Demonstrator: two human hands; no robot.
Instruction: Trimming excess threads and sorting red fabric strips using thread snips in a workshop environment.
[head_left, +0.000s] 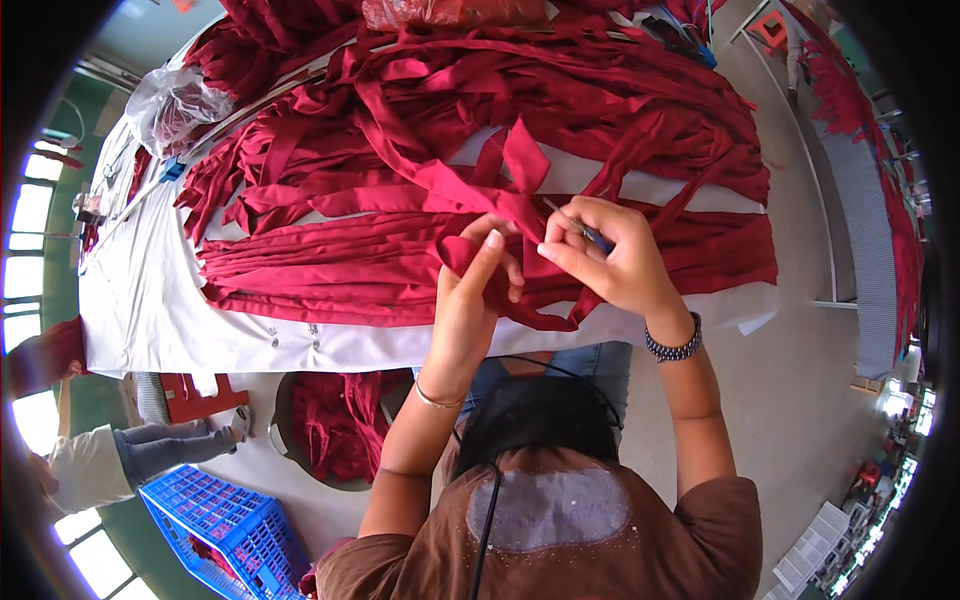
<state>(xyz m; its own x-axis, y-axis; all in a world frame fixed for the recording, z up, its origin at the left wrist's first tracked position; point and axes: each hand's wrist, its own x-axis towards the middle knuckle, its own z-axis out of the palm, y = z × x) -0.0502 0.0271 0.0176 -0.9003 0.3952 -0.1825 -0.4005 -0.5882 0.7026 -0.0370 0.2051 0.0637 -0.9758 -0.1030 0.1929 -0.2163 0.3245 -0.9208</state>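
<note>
My left hand (468, 290) pinches a crimson fabric strip (462, 185) between thumb and fingers, and one end of it loops around the fingers. Close by on the right, my right hand (615, 258) is closed around a small tool (597, 240) with a dark blue handle and a thin metal tip. That tip points toward the strip near the left fingers. Most of the tool is hidden by the fingers, so its exact kind does not show. Beneath both hands, a long gathered bundle of crimson strips (310, 270) lies across the white-covered table (160, 320).
More crimson strips (640, 110) heap across the table's far half. A clear plastic bag (175, 108) sits at the far left. Below the front edge are a round tub (285, 425) of crimson cloth and a blue crate (225, 520). Another person (90, 465) stands at the left.
</note>
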